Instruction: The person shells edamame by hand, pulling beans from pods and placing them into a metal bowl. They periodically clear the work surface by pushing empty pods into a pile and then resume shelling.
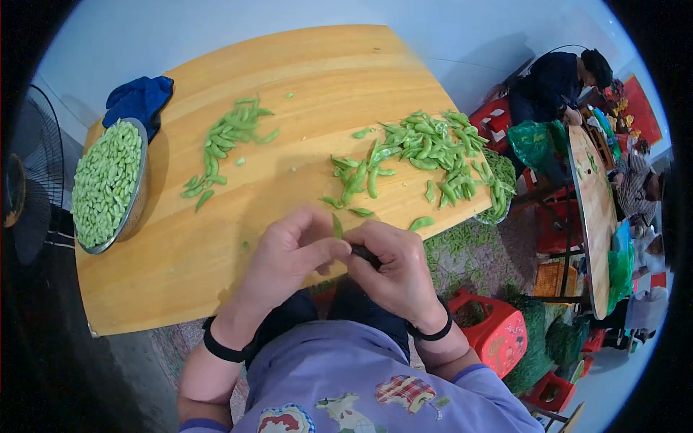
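Near the table's front edge, my left hand (299,245) has its fingers curled around a green pod (337,226) that stands up between the two hands. Touching it from the right is my right hand (390,263), closed on a small dark tool (366,255) whose working end is hidden. Just beyond the hands, a large pile of green pods (426,144) lies on the right of the wooden table (289,65). A smaller group of pods (229,130) is spread farther left. Shelled beans fill a metal bowl (108,184) at the table's left end.
A blue cloth (138,101) lies behind the bowl; a fan (32,173) stands at far left. Pods fill a container (499,187) at the table's right edge. On the right are a red stool (492,332), another table (588,216) and a person in dark clothes (548,83).
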Tool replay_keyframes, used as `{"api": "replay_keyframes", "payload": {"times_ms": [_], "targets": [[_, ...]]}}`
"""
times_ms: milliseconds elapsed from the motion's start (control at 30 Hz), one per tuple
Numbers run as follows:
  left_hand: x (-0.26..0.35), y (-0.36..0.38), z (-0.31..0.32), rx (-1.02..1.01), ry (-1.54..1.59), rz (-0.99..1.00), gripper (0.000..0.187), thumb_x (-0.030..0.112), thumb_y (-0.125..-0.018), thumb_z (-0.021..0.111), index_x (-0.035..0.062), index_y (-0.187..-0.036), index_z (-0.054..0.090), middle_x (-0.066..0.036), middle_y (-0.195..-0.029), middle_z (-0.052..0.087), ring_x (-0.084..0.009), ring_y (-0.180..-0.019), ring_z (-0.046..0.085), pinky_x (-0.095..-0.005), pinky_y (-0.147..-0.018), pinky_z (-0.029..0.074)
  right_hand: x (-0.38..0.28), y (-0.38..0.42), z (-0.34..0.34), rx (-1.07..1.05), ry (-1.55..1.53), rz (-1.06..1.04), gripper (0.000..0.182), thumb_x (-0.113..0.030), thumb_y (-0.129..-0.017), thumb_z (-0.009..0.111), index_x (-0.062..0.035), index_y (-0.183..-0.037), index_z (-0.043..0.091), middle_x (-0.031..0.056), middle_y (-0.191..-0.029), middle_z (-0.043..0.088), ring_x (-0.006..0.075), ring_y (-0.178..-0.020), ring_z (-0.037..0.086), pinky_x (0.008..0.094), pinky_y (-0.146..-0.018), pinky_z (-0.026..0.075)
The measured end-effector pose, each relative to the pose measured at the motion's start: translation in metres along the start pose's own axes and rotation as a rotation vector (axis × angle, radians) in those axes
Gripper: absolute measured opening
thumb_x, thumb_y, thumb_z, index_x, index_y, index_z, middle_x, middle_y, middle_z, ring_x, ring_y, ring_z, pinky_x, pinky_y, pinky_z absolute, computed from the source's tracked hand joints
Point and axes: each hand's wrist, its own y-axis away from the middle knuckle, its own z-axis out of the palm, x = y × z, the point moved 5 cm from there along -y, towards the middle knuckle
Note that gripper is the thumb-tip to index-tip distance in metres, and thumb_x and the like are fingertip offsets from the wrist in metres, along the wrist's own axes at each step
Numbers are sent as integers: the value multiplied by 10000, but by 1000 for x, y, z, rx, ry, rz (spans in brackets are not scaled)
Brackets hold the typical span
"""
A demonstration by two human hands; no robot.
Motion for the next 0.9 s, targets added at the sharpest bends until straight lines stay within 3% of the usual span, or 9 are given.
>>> {"api": "replay_keyframes", "payload": {"times_ms": [67, 200, 267, 400, 500, 567, 700, 800, 900], "targets": [[0, 0, 2, -39, 16, -73, 116, 125, -823, 597, 30, -857, 540, 2, -735, 534, -57, -612, 521, -209, -499, 450, 4, 2, 0, 43, -197, 96, 153, -18, -697, 623, 18, -842, 591, 149, -710, 563, 254, -611, 562, 305, -558, 436], [0, 1, 4, -17, -38, -79, 119, 133, -832, 586, 32, -820, 524, 7, -677, 526, -60, -573, 514, -204, -495, 456, 12, 4, 6, 32, -280, 170, 134, -14, -694, 619, 13, -820, 584, 149, -693, 559, 297, -618, 560, 330, -549, 437], [-2, 1, 6, -32, 22, -115, 86, 107, -841, 566, 46, -805, 517, 4, -653, 532, -67, -555, 521, -195, -473, 447, -1, 5, 3, 82, -26, 10, 129, -13, -693, 617, 3, -817, 585, 149, -678, 555, 305, -621, 560, 335, -548, 438], [-3, 0, 2, -31, -48, -44, 95, 117, -850, 554, 48, -795, 517, 9, -638, 524, -65, -530, 508, -191, -461, 425, -11, 2, 1, 26, 64, 20, 128, -14, -695, 618, 4, -818, 585, 153, -681, 561, 300, -629, 567, 327, -556, 444], [-3, 0, -3, -61, -97, -43, 87, 118, -854, 549, 50, -822, 505, 4, -644, 525, -61, -533, 505, -188, -455, 409, 1, 0, 7, -28, -86, 48, 121, -9, -696, 613, 4, -813, 585, 155, -681, 559, 304, -625, 565, 324, -552, 443], [-1, 3, -3, -56, -95, -81, 144, 123, -827, 578, 23, -762, 497, -4, -591, 505, -70, -515, 486, -213, -454, 398, 18, 3, 13, -47, -401, 228, 122, -5, -697, 607, 4, -817, 588, 154, -676, 556, 308, -623, 562, 327, -551, 443], [-3, 3, -3, -45, -107, -45, 164, 130, -828, 575, 11, -745, 497, -11, -593, 505, -69, -507, 484, -214, -457, 394, 8, 2, 12, -41, -332, 217, 132, 2, -697, 598, -3, -830, 599, 152, -695, 569, 302, -629, 569, 321, -568, 450], [-4, 4, 2, -71, 47, -178, 169, 138, -827, 577, 12, -737, 510, -2, -597, 506, -56, -521, 474, -211, -461, 384, -11, 1, 7, -29, -16, 39, 147, -14, -696, 602, -8, -843, 607, 147, -728, 588, 298, -650, 578, 327, -601, 459], [-1, 0, 1, 9, -213, 30, 146, 167, -814, 600, 36, -763, 564, -2, -631, 519, -52, -567, 478, -209, -488, 404, -5, -1, 12, -47, -42, 13, 157, -60, -689, 623, -20, -842, 615, 144, -740, 590, 300, -681, 577, 351, -628, 453]]}}
